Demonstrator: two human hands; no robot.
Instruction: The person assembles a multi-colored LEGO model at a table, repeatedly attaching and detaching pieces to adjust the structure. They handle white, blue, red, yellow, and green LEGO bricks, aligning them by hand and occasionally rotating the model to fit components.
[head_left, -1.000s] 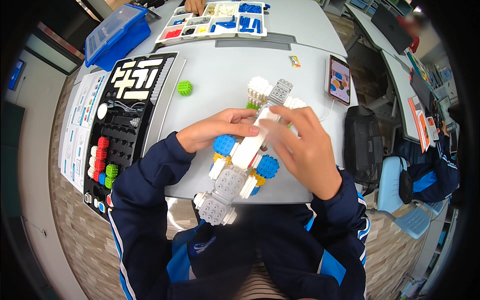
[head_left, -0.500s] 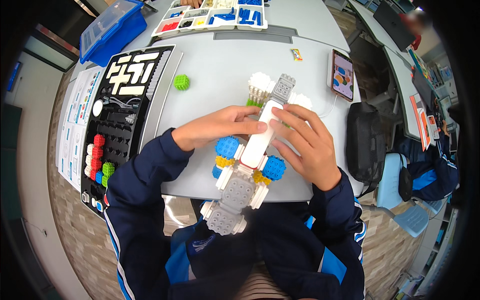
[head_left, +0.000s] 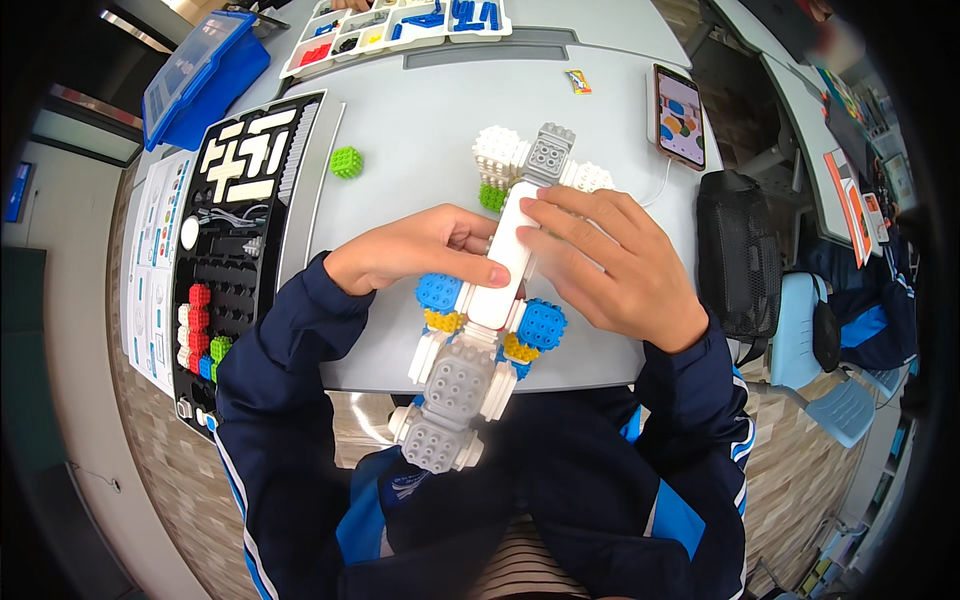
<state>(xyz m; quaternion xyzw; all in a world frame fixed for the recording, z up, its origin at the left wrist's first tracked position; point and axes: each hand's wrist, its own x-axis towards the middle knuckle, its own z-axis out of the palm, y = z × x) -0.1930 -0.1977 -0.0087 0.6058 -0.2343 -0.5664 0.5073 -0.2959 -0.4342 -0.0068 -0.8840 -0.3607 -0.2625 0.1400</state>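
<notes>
A long block model [head_left: 462, 375] of grey, white, blue, yellow and green knobbly pieces slants from the table's middle out over its near edge. Along its centre lies a smooth white bar [head_left: 506, 262] with rounded ends. My left hand [head_left: 425, 250] grips the model from the left, thumb on the bar and the other fingers partly hidden underneath. Over the bar's far end my right hand [head_left: 625, 265] has its fingers stretched and apart, the upper fingertips touching it. Its lower fingers are blurred. White and green blocks [head_left: 495, 165] stick out at the model's far end.
A green cube block [head_left: 346, 162] lies beside a black parts tray [head_left: 225, 260] on the left. A blue bin [head_left: 195, 80] and a white sorting tray [head_left: 400, 30] stand farther back. To the right are a phone [head_left: 680, 118], a small wrapper [head_left: 578, 82] and a black mesh bag [head_left: 738, 260].
The whole view has shifted slightly. My right hand has moved a little right relative to the model, its lower fingers drawing off the bar. My left hand keeps its hold.
</notes>
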